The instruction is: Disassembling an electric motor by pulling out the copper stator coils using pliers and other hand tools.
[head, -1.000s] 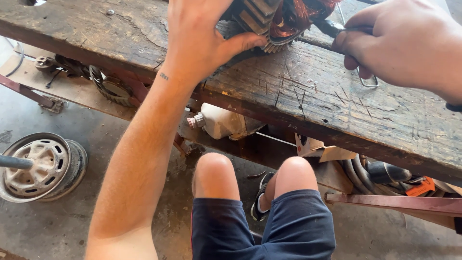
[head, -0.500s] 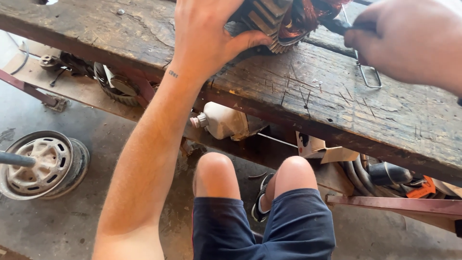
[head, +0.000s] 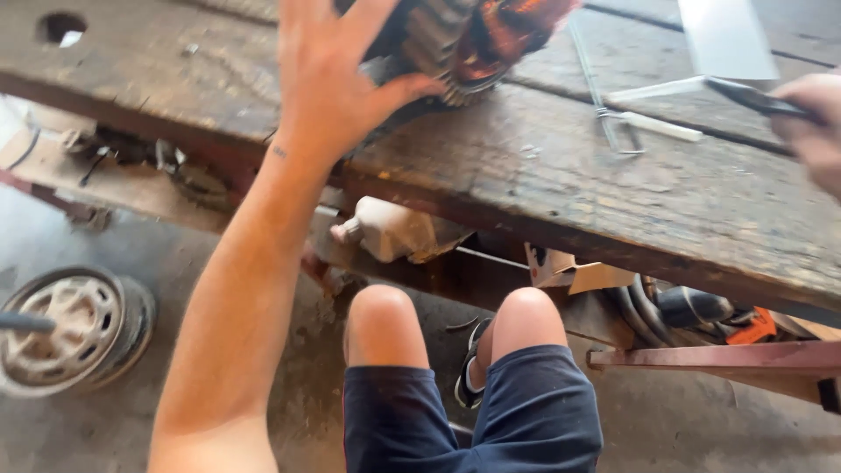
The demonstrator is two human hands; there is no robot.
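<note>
My left hand (head: 337, 83) grips a motor stator (head: 473, 39) with grey steel laminations and orange copper windings, resting on a worn wooden workbench (head: 543, 188). My thumb presses along its lower edge. My right hand (head: 815, 131) is at the right edge of the view, closed on a thin dark-handled tool (head: 758, 98) whose tip points left. A bent metal wire clip (head: 613, 123) lies on the bench between the two hands.
Under the bench sit a white plastic jug (head: 394, 229), cardboard scraps (head: 569, 271), dark hoses (head: 674, 307) and a red metal bar (head: 718, 357). A grey wheel rim (head: 66, 328) lies on the concrete floor at left. My knees (head: 455, 320) are below the bench edge.
My right hand has pulled away to the right, off the stator, with the tool in it. The view has shifted so the bench sits lower. My left hand stays on the stator.
</note>
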